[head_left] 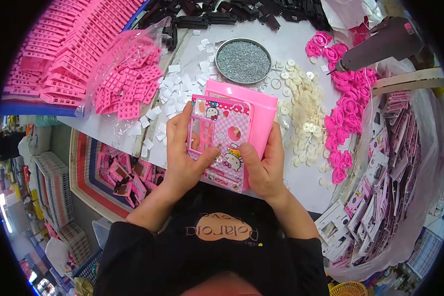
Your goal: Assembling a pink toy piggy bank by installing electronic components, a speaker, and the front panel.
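Observation:
Above the near edge of the table I hold a printed front panel (227, 121) against a bright pink plastic panel (264, 116). The printed panel has cartoon figures, a round hole and a rectangular opening where a pink keypad (207, 135) shows. My left hand (182, 160) grips the printed panel's left side, its thumb on the face and fingers partly hidden behind. On the other side, my right hand (267, 170) is closed around the pink panel, with its thumb pressing the printed face. The fingers behind the panels are hidden.
A round dish of small screws (243, 60) stands beyond the panels. White squares (172, 91) and pink keypads (130, 91) lie left; cream discs (306, 98) and pink rings (348, 118) right. A dark electric screwdriver (385, 47) juts in. Printed panels (367, 197) fill a right-hand bag.

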`<action>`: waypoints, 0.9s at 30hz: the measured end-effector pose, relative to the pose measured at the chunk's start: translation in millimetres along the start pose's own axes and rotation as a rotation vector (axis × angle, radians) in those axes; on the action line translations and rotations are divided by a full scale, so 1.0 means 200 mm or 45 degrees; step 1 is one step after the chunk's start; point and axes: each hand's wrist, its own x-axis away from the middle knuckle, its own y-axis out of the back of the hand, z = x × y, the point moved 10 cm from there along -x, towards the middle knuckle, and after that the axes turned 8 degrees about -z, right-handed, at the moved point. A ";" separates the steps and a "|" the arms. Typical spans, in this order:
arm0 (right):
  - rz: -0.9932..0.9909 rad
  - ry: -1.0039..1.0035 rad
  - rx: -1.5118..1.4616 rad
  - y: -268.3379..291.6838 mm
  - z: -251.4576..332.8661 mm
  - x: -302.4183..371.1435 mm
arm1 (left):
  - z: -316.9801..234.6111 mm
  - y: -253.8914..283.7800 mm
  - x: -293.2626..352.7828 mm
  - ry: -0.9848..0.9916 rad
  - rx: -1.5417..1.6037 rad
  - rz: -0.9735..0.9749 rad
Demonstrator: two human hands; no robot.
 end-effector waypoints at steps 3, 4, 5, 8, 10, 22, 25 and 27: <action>0.062 0.062 0.138 -0.01 0.04 -0.01 | -0.02 0.00 0.01 -0.019 -0.066 0.012; 0.091 -0.001 0.120 -0.01 0.03 0.00 | -0.03 0.00 0.02 -0.025 -0.090 0.014; 0.150 0.125 0.254 -0.01 0.06 -0.01 | -0.05 0.01 0.03 -0.029 -0.102 0.008; 0.248 0.227 0.337 -0.03 0.09 -0.03 | -0.09 0.00 0.04 -0.175 -0.246 0.030; 0.202 -0.076 -0.031 -0.03 0.03 -0.03 | -0.10 -0.01 0.04 -0.181 -0.285 0.057; 0.221 -0.133 -0.188 -0.08 -0.07 0.01 | -0.12 0.09 0.01 -0.209 -0.396 -0.005; 0.185 -0.391 -0.367 -0.06 -0.18 0.00 | -0.20 0.07 -0.03 -0.335 -0.620 0.095; 0.177 -0.501 -0.375 -0.04 -0.23 0.00 | -0.05 0.15 -0.09 0.068 -0.126 -0.120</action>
